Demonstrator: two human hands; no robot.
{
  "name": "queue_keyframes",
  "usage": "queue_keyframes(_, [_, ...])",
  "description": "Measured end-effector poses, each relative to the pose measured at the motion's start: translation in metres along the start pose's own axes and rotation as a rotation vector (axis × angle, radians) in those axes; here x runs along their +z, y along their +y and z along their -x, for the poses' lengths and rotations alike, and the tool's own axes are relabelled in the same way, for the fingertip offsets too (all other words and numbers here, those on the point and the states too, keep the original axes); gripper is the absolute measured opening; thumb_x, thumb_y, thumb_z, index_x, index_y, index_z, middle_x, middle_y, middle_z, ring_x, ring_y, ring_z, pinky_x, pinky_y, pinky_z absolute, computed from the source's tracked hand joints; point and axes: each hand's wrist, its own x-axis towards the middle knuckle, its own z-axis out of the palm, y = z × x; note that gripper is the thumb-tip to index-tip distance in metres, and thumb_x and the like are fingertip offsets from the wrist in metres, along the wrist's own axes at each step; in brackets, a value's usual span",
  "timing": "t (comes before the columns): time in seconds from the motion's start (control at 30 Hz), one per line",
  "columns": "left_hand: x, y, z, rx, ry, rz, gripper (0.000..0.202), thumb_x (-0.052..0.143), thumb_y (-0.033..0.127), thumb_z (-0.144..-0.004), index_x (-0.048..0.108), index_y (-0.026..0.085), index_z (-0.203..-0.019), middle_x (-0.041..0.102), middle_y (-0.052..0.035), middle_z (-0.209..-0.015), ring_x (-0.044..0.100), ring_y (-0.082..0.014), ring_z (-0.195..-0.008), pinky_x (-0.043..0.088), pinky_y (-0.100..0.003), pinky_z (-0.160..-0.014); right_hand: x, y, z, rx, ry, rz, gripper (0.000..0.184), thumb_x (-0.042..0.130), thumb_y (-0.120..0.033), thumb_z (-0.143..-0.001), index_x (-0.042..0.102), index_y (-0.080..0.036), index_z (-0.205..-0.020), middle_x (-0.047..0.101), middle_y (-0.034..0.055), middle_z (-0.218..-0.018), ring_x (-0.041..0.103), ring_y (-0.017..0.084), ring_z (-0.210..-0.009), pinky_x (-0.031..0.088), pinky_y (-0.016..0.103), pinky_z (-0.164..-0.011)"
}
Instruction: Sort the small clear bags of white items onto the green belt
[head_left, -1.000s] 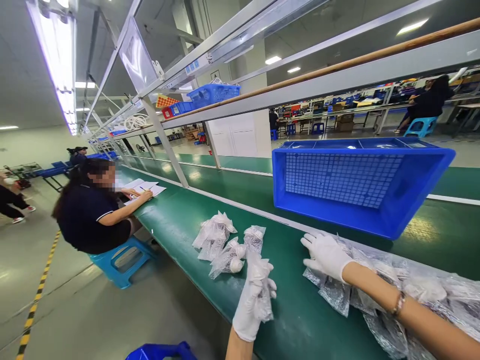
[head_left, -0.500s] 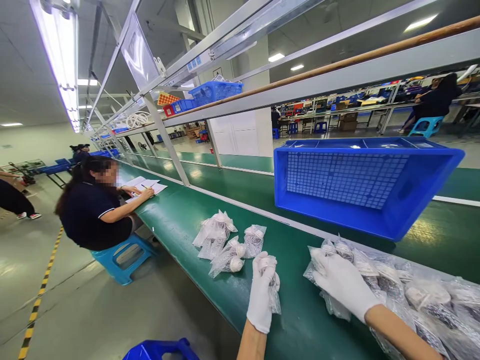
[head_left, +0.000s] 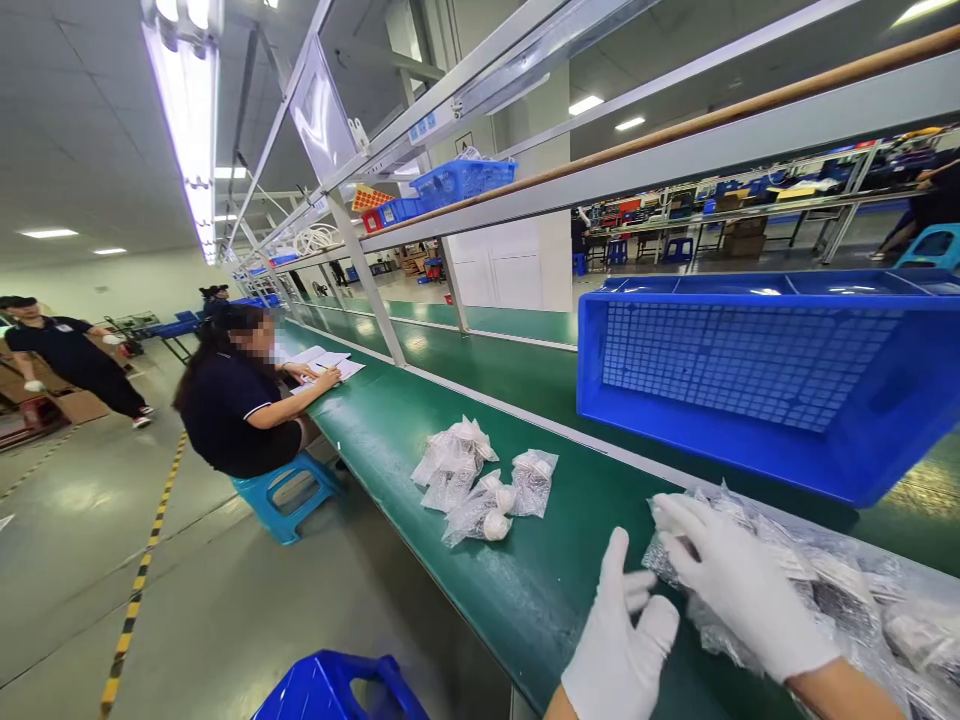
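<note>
Our right hand [head_left: 739, 590], gloved white, lies fingers spread and flat over the heap of clear bags [head_left: 847, 610] on the green bench [head_left: 540, 590], pressing rather than gripping, as if to stop the slippery plastic sliding. Our left hand [head_left: 619, 640] hovers just beside it, fingers loosely open, nothing in it that we can see. A smaller cluster of bags [head_left: 484, 480] sits well apart to the left. Behind, a blue crate [head_left: 757, 385] is tipped on its side, and a seated person [head_left: 240, 400] writes further down the line
</note>
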Motion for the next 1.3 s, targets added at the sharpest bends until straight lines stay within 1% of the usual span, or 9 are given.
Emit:
queue_keyframes(0.1, [-0.038,0.012,-0.013,0.148,0.32,-0.497,0.072,0.064,0.043,-0.095,0.041,0.024,-0.16,0.034,-0.0112,-0.17,0.027,-0.0328,-0.158,0.016,-0.053,-0.133,-0.01,0.025,-0.009,-0.049,0.023,0.329,0.052,0.036,-0.041,-0.096,0.071,-0.01,-0.118,0.068,0.0247,-0.122,0.06,0.047,-0.112,0.053,0.063,-0.087])
queue_keyframes(0.2, [-0.083,0.032,-0.051,0.256,0.561,-0.968,0.052,0.044,0.025,-0.1,0.056,0.009,-0.147,0.048,-0.0192,-0.16,0.033,-0.0347,-0.155,0.015,-0.052,-0.133,-0.027,-0.005,-0.028,-0.075,-0.009,0.394,0.039,0.04,-0.034,-0.098,0.071,-0.012,-0.109,0.065,0.0258,-0.124,0.056,0.046,-0.119,0.046,0.061,-0.099])
queue_keyframes(0.3, [-0.12,0.053,-0.098,0.143,0.521,-1.308,0.054,0.031,0.018,-0.102,0.052,0.005,-0.149,0.059,-0.0219,-0.149,0.049,-0.0353,-0.143,0.028,-0.053,-0.127,-0.026,-0.069,-0.07,0.042,-0.128,0.169,0.041,0.032,-0.03,-0.106,0.058,-0.014,-0.132,0.061,0.0213,-0.134,0.06,0.038,-0.114,0.049,0.052,-0.091])
queue_keyframes(0.43, [-0.146,0.06,-0.144,0.043,0.354,-1.344,0.053,0.049,0.02,-0.096,0.055,0.017,-0.149,0.068,-0.0151,-0.139,0.066,-0.033,-0.124,0.05,-0.044,-0.108,0.019,-0.127,-0.139,-0.015,-0.323,0.025,0.044,0.052,-0.041,-0.106,0.05,-0.019,-0.144,0.063,0.0134,-0.13,0.063,0.03,-0.112,0.053,0.041,-0.085])
queue_keyframes(0.6, [-0.153,0.049,-0.161,0.005,0.347,-1.381,0.039,0.043,0.03,-0.1,0.067,0.025,-0.131,0.074,-0.0132,-0.124,0.071,-0.0342,-0.114,0.054,-0.045,-0.097,0.055,-0.126,-0.175,-0.115,-0.52,-0.009,0.029,0.056,-0.042,-0.108,0.067,-0.015,-0.106,0.067,0.0053,-0.102,0.063,0.02,-0.091,0.053,0.037,-0.087])
queue_keyframes(0.8, [-0.151,0.045,-0.165,0.001,0.395,-1.358,0.039,0.035,0.031,-0.102,0.067,0.021,-0.123,0.076,-0.0158,-0.113,0.073,-0.038,-0.105,0.055,-0.051,-0.09,0.015,-0.067,-0.14,-0.148,-0.715,0.237,0.01,0.075,-0.022,-0.095,0.069,-0.016,-0.089,0.067,0.0017,-0.09,0.065,0.02,-0.09,0.055,0.04,-0.089])
queue_keyframes(0.93, [-0.15,0.045,-0.164,0.071,0.409,-1.266,0.041,0.039,0.03,-0.101,0.067,0.016,-0.129,0.075,-0.0192,-0.119,0.071,-0.0397,-0.112,0.054,-0.056,-0.099,-0.012,-0.039,-0.116,-0.103,-0.645,0.352,0.021,0.084,-0.014,-0.082,0.073,-0.014,-0.1,0.07,0.0095,-0.107,0.062,0.032,-0.115,0.046,0.057,-0.107])
queue_keyframes(1.13, [-0.132,0.041,-0.155,0.261,0.238,-1.048,0.071,0.059,0.022,-0.09,0.039,0.017,-0.158,0.063,-0.0129,-0.147,0.06,-0.026,-0.134,0.048,-0.037,-0.116,0.016,-0.098,-0.141,-0.123,-0.386,0.052,0.054,0.046,-0.044,-0.111,0.039,-0.016,-0.157,0.054,0.0172,-0.146,0.057,0.028,-0.128,0.049,0.044,-0.108])
queue_keyframes(1.3, [-0.144,0.043,-0.117,0.307,0.263,-0.931,0.074,0.062,0.023,-0.087,0.04,0.018,-0.158,0.055,-0.0144,-0.153,0.06,-0.0265,-0.133,0.051,-0.04,-0.113,0.032,-0.101,-0.157,-0.157,-0.521,0.036,0.024,0.056,-0.03,-0.108,0.067,-0.016,-0.124,0.069,0.009,-0.118,0.066,0.023,-0.109,0.055,0.042,-0.099])
